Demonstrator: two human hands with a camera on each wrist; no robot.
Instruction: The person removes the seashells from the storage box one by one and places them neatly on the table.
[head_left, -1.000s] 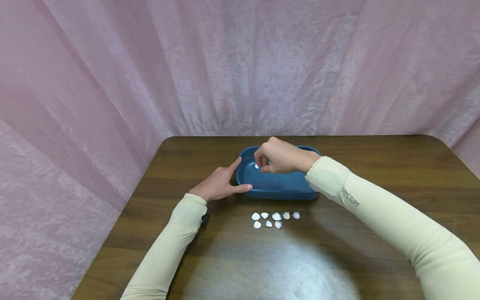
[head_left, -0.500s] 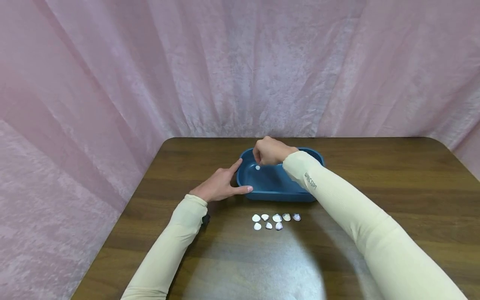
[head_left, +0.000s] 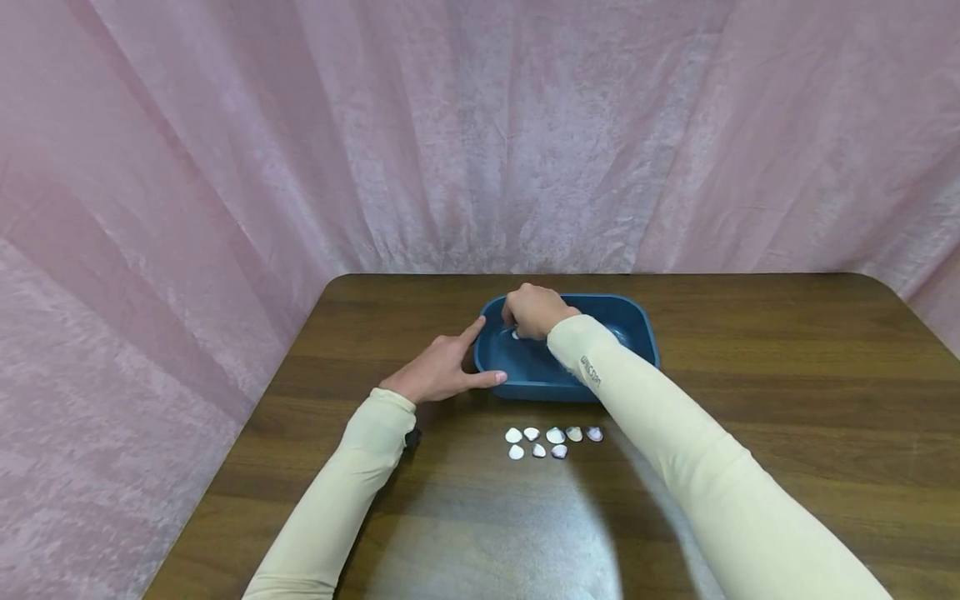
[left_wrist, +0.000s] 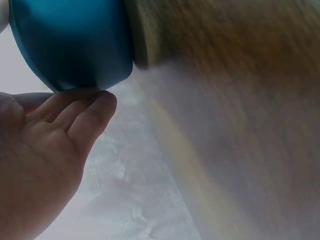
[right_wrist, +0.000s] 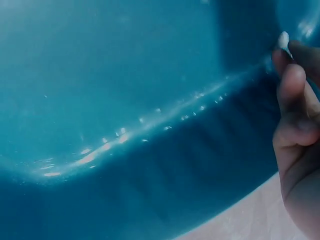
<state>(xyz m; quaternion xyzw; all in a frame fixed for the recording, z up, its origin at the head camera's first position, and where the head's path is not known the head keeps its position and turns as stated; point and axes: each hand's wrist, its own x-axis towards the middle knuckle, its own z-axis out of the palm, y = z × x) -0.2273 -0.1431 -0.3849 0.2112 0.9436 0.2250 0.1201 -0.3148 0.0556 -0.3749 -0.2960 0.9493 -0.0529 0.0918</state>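
Note:
A blue oblong basin [head_left: 532,392] sits at the back of the wooden table. My left hand [head_left: 438,371] spans its left end, index finger straight along the rim and thumb against the near side. In the left wrist view, that hand's other fingers [left_wrist: 95,117] press against the basin's outside. My right hand [head_left: 536,312] reaches down into the basin with curled fingers. Between its fingertips a small white shell [right_wrist: 284,40] is pinched, partly hidden by them. Several seashells [head_left: 555,435] lie in two rows on the table in front of the basin.
The brown wooden table [head_left: 787,400] extends on both sides of the basin, and a pink curtain [head_left: 480,150] hangs behind its far edge. Bright glints run along the basin's inner edge in the right wrist view. A dark item [head_left: 411,442] shows under the left wrist.
My right hand has lowered into the basin and moved slightly left, its fingers now at the white shell that lay there. The left hand and the shell rows stay in place.

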